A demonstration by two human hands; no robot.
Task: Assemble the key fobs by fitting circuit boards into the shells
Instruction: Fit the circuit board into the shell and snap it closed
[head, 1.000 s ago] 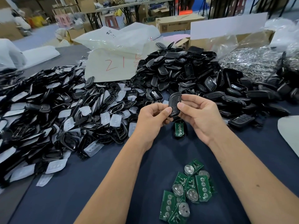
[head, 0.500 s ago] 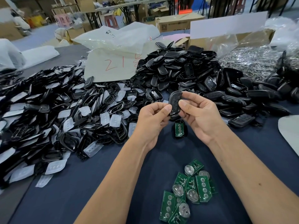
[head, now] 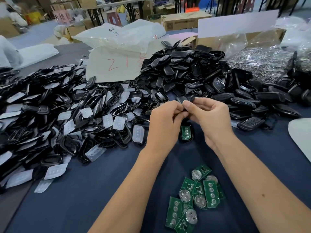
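Head view. Counter (head: 84,190): dark blue cloth. Left hand (head: 164,125) and right hand (head: 211,120): both grips pinch one black shell (head: 185,100) above the counter. Shell with board (head: 186,132) lies below them. Loose boards (head: 195,197) nearer. Shell heap (head: 193,73) behind; frames and pads (head: 58,118) left. Room: cartons (head: 183,21), tables.

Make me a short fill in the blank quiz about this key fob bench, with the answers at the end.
1. Both hands, left hand and right hand, pinch one ____ shell piece between them.
2. The loose circuit boards near the forearms are ____ in colour.
3. On the cloth just below the hands lies a shell half with a ____ already in it.
4. The number on the white sheet is written in ____ ink.

Answers: black; green; circuit board; red
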